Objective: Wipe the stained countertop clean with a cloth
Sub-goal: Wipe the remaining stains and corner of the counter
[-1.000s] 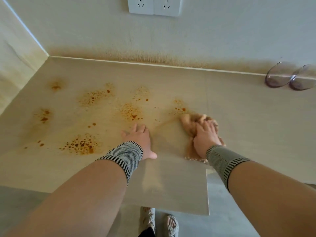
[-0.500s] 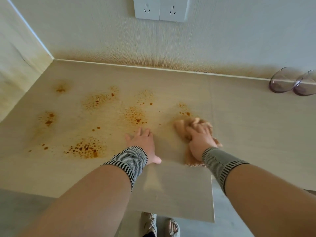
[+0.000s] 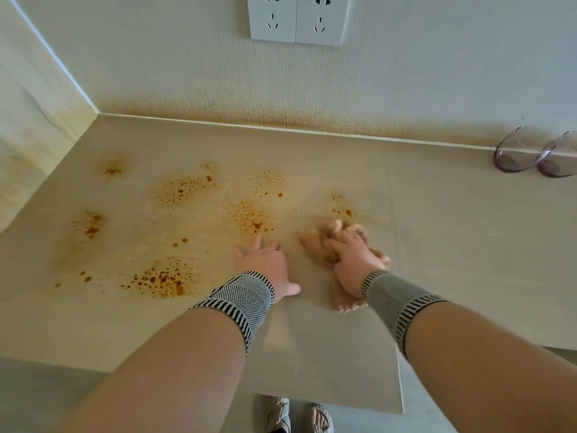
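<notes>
Tan, nubbly cloth (image 3: 315, 245) lies bunched under the right hand (image 3: 351, 260), whose fingers seemingly curl into it; orange stains (image 3: 249, 215) speckle the smooth countertop (image 3: 468, 245) leftward, where the left hand (image 3: 265, 264) rests flat, fingers spread.

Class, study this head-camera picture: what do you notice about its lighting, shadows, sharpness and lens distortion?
Head view: soft, even light, no harsh glare; a faint shadow under the left hand on the countertop; stains and cloth reasonably sharp; wide-angle lens bows the wall edge and enlarges the forearms.
</notes>
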The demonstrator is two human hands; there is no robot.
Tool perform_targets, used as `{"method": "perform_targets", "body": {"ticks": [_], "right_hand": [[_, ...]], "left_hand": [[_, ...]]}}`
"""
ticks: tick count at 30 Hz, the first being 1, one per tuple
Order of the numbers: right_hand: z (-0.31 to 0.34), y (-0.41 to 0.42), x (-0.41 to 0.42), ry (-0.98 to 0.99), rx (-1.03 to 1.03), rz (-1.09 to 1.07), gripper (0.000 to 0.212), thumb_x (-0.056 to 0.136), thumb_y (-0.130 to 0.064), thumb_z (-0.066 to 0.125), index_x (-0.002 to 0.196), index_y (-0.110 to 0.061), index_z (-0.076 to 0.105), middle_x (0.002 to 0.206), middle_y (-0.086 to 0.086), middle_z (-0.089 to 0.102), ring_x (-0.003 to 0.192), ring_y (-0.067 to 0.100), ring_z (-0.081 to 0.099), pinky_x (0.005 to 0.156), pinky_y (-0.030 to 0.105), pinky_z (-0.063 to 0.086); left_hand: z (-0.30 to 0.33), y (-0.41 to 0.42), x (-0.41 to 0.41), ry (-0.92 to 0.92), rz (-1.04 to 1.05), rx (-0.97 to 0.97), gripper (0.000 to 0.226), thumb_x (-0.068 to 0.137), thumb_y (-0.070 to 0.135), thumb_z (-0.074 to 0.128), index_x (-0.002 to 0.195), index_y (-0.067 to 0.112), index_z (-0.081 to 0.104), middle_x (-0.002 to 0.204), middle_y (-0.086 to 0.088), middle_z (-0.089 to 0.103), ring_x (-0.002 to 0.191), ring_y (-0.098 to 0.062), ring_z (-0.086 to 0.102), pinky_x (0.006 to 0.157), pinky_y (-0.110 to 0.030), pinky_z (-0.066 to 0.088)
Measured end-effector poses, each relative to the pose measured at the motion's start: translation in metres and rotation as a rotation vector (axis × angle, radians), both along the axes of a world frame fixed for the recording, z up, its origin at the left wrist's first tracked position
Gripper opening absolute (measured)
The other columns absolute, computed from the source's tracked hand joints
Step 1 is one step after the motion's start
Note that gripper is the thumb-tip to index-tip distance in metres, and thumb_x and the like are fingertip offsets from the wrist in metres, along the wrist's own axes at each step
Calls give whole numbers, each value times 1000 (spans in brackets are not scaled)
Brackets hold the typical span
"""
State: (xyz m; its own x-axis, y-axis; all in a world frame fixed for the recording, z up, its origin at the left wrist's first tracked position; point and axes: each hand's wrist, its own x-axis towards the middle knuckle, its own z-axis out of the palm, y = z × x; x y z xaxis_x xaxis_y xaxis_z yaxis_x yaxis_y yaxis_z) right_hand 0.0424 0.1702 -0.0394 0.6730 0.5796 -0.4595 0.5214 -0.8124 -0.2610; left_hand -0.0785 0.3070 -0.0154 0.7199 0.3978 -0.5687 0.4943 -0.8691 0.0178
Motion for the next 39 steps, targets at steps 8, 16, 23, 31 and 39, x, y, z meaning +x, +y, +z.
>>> {"method": "perform_targets", "body": {"ticks": [8, 16, 23, 31, 39], "right_hand": [[5, 18, -11, -86, -19, -143, 74, 84, -18, 68, 150, -25, 36, 161, 8, 16, 149, 36, 3, 123, 49, 5], [10, -2, -7, -74, 17, -8, 61, 96, -31, 47, 154, -38, 27, 167, -4, -2, 152, 20, -5, 123, 40, 1], [-2, 0, 0, -118, -84, -422, 71, 96, -31, 38, 158, -16, 9, 164, 17, -8, 151, 36, -7, 123, 48, 1], [5, 39, -11, 5, 72, 37, 63, 96, -11, 44, 155, -27, 30, 165, -4, 6, 152, 21, 0, 124, 40, 6], [0, 8, 37, -121, -116, -454, 69, 97, -31, 36, 158, -16, 9, 165, 14, -5, 151, 35, -5, 123, 48, 4]], "left_hand": [[1, 9, 3, -131, -21, 87, 58, 87, 64, 55, 122, 18, 60, 153, 1, 40, 151, -24, 6, 116, -66, 9], [-4, 23, 13, -189, -37, 38, 97, 81, 61, 65, 154, 20, 15, 165, 4, 5, 151, -26, -9, 116, -66, 8], [-6, 30, 18, -74, -91, -16, 101, 85, 63, 60, 158, 21, 4, 165, 7, -5, 149, -29, -18, 113, -70, 2], [-4, 33, 25, -27, -113, -11, 96, 83, 62, 63, 156, 19, 17, 165, 7, 7, 150, -27, -15, 112, -70, 4], [-2, 33, 34, -49, -76, 22, 82, 90, 68, 44, 155, 20, 25, 164, 6, 16, 151, -28, -10, 115, -69, 4]]}}
